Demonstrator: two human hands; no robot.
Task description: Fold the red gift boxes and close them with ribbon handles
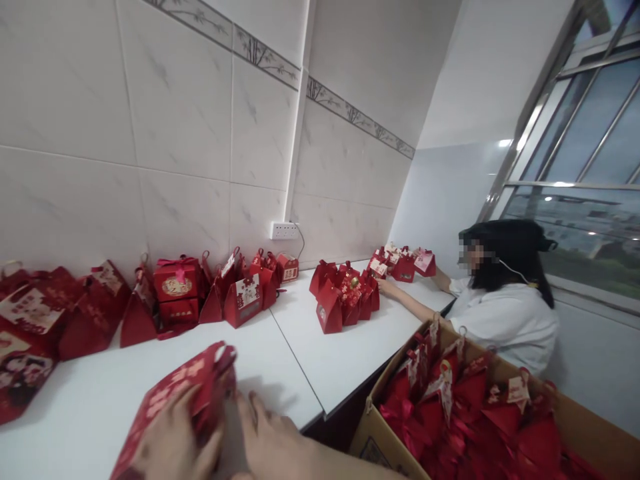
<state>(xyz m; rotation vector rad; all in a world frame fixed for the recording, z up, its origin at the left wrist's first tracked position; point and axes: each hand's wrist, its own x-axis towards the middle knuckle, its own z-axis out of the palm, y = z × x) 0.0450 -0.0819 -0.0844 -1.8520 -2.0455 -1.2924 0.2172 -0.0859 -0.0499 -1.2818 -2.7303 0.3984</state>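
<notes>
Red paper filled the left of my view: a row of finished gift boxes point(175, 293) stood against the tiled wall, packed close and leaning on one another. In front of them, near the front edge of the white surface point(100, 393), I held one red gift box point(170, 397) lying tilted on its side. My left hand point(173, 450) was closed over its lower end, fingers curled onto the paper. My right hand point(273, 443) lay open just beside it, thumb raised toward the box's ribbon loop point(225, 355), gripping nothing.

The paper looked thin, so I judged that a hard squeeze from my left hand would crease a printed panel. The loop could tear if my right thumb caught it and pulled. The box also sat close to the edge, and a careless push might send it off into the gap beside the cardboard carton point(373, 427).

Further right, that carton was crammed with more red boxes point(470, 407), tags and ribbons sticking up; anything dropped in would tangle or crush them. Beyond it, a co-worker's hand point(386, 287) reached to a second cluster of boxes point(345, 293) on the same surface, and a jolt there could topple the upright ones like dominoes.
</notes>
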